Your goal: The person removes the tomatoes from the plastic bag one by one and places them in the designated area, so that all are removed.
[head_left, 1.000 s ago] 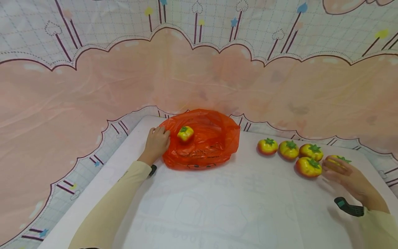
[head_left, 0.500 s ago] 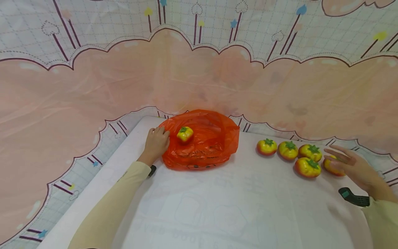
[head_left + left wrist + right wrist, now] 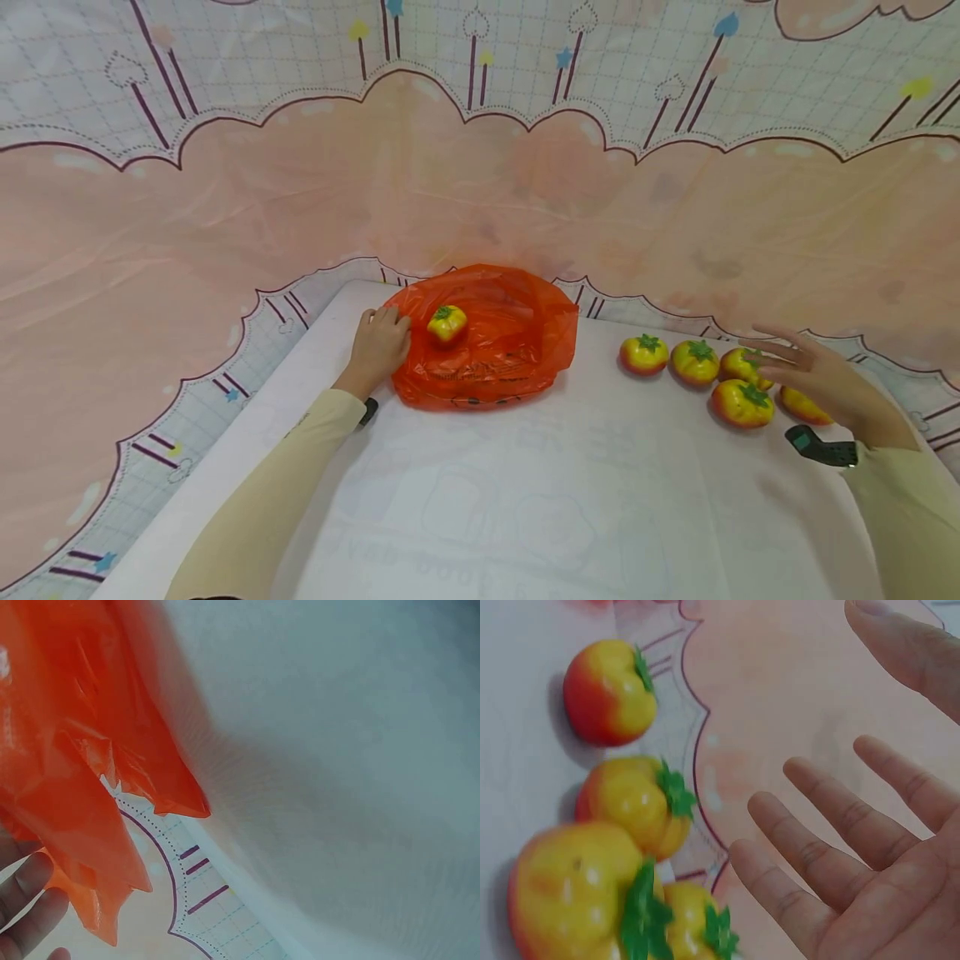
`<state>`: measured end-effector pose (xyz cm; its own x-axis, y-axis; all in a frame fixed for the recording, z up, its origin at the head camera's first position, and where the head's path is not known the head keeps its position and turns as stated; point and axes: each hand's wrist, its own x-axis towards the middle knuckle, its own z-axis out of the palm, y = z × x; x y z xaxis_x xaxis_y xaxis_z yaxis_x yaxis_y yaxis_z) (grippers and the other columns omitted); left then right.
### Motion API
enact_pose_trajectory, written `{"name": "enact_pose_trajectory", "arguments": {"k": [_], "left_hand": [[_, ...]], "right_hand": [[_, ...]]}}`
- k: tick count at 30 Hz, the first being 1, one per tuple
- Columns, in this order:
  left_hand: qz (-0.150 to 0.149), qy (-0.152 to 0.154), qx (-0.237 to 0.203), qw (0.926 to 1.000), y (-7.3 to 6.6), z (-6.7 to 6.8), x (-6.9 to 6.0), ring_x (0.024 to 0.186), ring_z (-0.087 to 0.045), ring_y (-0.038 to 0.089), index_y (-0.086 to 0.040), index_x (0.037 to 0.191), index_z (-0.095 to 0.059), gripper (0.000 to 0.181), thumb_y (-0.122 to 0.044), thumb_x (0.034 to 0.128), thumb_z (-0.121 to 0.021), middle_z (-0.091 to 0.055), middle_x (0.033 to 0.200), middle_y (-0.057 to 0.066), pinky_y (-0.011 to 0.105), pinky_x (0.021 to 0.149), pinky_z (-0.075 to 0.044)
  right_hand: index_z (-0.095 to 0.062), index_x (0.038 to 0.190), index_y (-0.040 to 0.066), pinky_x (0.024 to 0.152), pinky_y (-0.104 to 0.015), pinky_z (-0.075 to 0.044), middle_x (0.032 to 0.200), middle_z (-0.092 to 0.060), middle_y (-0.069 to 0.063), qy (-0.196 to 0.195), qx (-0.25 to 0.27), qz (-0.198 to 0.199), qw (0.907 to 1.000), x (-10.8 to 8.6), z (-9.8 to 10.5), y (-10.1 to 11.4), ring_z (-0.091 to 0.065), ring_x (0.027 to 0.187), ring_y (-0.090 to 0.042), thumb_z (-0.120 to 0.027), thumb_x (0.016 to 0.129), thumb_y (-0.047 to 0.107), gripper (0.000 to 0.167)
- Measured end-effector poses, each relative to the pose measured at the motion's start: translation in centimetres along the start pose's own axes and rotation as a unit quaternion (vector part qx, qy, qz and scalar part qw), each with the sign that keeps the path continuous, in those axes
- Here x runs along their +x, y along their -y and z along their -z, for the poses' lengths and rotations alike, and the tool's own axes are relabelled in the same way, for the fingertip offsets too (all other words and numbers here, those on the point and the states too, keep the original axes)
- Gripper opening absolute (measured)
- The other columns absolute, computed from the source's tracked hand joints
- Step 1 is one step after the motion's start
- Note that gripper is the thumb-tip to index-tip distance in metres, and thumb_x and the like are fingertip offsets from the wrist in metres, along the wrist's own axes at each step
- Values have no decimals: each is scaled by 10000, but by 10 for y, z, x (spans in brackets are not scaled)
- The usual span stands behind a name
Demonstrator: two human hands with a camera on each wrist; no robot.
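At the left, my left hand [image 3: 378, 343] grips the left rim of an orange-red plastic bag [image 3: 487, 377]. Its fingers [image 3: 28, 885] show beside the bag's edge in the left wrist view. One yellow-and-red, persimmon-like fruit [image 3: 447, 323] with a green calyx lies inside the bag's mouth. Several similar fruits stand in a cluster on the right, including a front fruit [image 3: 742, 404] and a leftmost fruit [image 3: 643, 355]. Above the cluster's right end hovers my right hand [image 3: 828, 379], fingers spread and straight, holding nothing. It partly hides the back fruit [image 3: 738, 365] and the rightmost fruit [image 3: 804, 405].
Everything stands on a white tabletop [image 3: 480, 500]. A patterned peach cloth [image 3: 480, 200] rises behind the table's back edge and continues down its left side. The bag lies near the back edge.
The rightmost fruit has shifted slightly towards the front, up against the cluster. My right hand has moved off it, up and to the left. The left hand and bag stay put.
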<state>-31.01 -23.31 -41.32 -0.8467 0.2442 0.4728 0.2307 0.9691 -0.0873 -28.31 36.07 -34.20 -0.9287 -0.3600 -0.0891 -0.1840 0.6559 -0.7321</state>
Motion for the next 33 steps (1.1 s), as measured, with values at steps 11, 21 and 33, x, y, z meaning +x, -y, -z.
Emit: {"name": "enact_pose_trajectory", "arguments": {"k": [11, 21, 33], "left_hand": [[69, 174, -30, 9998, -2, 4, 1, 1026, -561, 321, -26, 1010, -642, 203, -171, 867, -628, -614, 1032, 177, 515, 976, -425], [51, 121, -9, 9999, -2, 5, 1, 1017, -567, 320, -30, 1008, -643, 198, -169, 867, -625, -618, 1021, 174, 509, 962, -436], [125, 220, -16, 9997, -2, 5, 1, 1035, -565, 323, -32, 1028, -642, 213, -172, 869, -625, -618, 1047, 176, 512, 974, -431]], "right_hand": [[-129, 1507, 275, 966, -724, -273, 1502, -320, -154, 388, 524, -16, 9979, 24, -15, 30, -455, 1034, 203, -509, 961, 248, 666], [-178, 1492, 280, 1003, -521, -434, 1455, -410, -76, 583, 457, 144, 9971, 37, -29, 48, -535, 1160, 6, -548, 939, 280, 665], [-192, 1499, 243, 1001, -583, -399, 1471, -390, -152, 847, 391, 786, 9925, 55, -44, 66, -435, 1325, -259, -530, 947, 192, 649]]}}
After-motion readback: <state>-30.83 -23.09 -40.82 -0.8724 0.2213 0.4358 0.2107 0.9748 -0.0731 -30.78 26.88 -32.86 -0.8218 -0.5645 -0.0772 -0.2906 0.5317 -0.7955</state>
